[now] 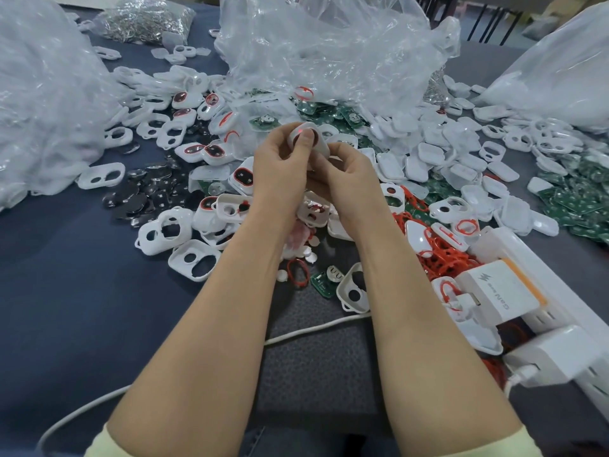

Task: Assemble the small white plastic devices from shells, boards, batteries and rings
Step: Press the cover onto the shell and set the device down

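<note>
The head camera showed the left hand (282, 163) and right hand (346, 173) both pinching one small white device (308, 138) above the messy table (82, 258).

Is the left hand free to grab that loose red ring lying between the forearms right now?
Probably not yet: the left hand and right hand both grip the white device. The red ring itself lies uncovered on the table, so letting go would likely open the way.

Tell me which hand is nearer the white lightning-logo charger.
Right. The right hand is up-left of the charger; the left hand, sharing its grip on the device, is farther left.
</note>
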The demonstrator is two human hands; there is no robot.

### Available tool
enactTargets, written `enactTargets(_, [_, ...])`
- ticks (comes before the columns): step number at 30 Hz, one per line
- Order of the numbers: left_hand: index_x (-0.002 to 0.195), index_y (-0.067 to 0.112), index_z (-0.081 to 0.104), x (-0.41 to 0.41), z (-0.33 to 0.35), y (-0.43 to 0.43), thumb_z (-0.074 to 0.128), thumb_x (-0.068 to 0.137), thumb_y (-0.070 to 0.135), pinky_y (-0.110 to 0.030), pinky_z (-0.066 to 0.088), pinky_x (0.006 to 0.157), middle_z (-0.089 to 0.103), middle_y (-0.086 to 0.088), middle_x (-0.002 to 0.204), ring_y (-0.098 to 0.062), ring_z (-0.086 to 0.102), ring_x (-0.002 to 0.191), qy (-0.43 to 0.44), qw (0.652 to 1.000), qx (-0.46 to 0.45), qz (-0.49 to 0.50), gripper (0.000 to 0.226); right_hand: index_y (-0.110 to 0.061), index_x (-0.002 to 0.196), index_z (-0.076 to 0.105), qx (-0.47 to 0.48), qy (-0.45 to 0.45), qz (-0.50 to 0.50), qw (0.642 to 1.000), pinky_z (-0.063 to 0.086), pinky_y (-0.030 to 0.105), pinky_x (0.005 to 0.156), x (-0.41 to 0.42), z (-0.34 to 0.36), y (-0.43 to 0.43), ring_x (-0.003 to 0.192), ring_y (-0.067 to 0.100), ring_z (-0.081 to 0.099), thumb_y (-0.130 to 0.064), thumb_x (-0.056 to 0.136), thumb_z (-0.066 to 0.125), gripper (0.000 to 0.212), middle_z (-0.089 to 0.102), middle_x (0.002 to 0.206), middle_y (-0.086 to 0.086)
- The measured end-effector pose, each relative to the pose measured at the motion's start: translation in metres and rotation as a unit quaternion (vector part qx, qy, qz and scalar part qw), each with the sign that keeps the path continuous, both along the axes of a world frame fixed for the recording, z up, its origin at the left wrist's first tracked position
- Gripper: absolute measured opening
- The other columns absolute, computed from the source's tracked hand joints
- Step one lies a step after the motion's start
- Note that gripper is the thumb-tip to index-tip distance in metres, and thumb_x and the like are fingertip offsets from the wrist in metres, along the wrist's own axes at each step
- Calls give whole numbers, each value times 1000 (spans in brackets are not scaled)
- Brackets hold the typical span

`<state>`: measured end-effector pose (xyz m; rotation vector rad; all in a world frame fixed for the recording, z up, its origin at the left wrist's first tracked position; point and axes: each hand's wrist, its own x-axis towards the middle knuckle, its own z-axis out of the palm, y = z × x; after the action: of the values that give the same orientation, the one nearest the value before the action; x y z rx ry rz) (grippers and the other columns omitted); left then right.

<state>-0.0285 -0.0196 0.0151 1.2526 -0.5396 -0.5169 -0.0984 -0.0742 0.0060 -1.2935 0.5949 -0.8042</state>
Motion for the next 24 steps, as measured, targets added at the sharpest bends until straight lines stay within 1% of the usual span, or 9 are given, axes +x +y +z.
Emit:
enactTargets(2, [88, 28, 61, 0, -1, 0, 59, 95, 16, -33, 55, 76, 66, -1, 91, -19, 64, 90, -11, 1000, 1, 3, 14, -4, 96, 60, 4, 4, 15, 1000, 55, 22, 63, -1, 1, 0, 71, 14, 71, -4, 96, 54, 7, 71, 83, 8])
enactTargets(5, [90, 27, 61, 1, -2, 0, 59, 95, 15, -30, 55, 82, 66, 2, 90, -16, 65, 90, -15, 1000, -1, 2, 13, 0, 103, 59, 3, 16, 20, 1000, 55, 22, 65, -1, 2, 0, 74, 14, 71, -4, 97, 52, 10, 69, 91, 12])
enactTargets(8, [92, 26, 62, 1, -2, -1, 58, 96, 17, -35, 56, 86, 67, 1, 91, -18, 66, 90, -9, 1000, 3, -4, 11, 0, 101, 59, -38, 54, -16, 998, 56, 25, 66, -1, 2, -1, 77, 18, 70, -4, 96, 53, 9, 68, 94, 17])
enactTargets(11, [94, 25, 62, -1, -2, -1, 54, 98, 18, -45, 55, 91, 68, -2, 95, -28, 67, 101, 7, 1000, 7, -14, 12, 1, 102, 60, -67, 86, -52, 993, 58, 37, 77, 2, -1, 0, 88, 31, 69, -4, 95, 53, 11, 67, 99, 23])
enactTargets(13, [96, 26, 62, -1, -2, -1, 53, 99, 18, -42, 55, 91, 68, 0, 95, -26, 67, 102, 7, 1000, 8, -17, 12, 0, 100, 60, -62, 86, -52, 993, 58, 35, 75, 1, -1, 1, 85, 28, 70, -5, 95, 53, 9, 68, 96, 20])
enactTargets(15, [100, 24, 61, 0, -2, -1, 52, 99, 19, -30, 55, 80, 67, 3, 94, -18, 66, 94, 0, 1000, 7, -12, 10, -3, 97, 60, -33, 62, -21, 997, 57, 27, 68, -1, 1, 1, 76, 19, 70, -4, 97, 51, 9, 69, 91, 14])
enactTargets(17, [107, 19, 58, 1, -2, -1, 53, 99, 19, -19, 49, 63, 67, 3, 92, -10, 63, 80, 2, 1000, 13, 2, 10, -3, 99, 59, 5, 29, 22, 999, 56, 23, 66, -3, 3, -1, 72, 14, 70, -2, 99, 46, 13, 68, 88, 11])
enactTargets(20, [104, 16, 55, 1, -3, 0, 52, 99, 21, -13, 40, 43, 65, 6, 78, -4, 58, 61, 40, 999, 16, 21, 8, -2, 104, 58, 29, 15, 66, 997, 56, 23, 68, -5, 5, -2, 72, 12, 70, 0, 100, 41, 17, 68, 89, 10])
enactTargets(24, [102, 17, 55, 1, -3, 2, 54, 98, 23, -13, 36, 41, 63, 6, 76, -5, 54, 58, 37, 999, 23, 25, 7, -2, 104, 58, 30, 20, 70, 997, 58, 26, 75, -5, 4, -2, 75, 14, 70, -1, 97, 49, 12, 68, 92, 11])
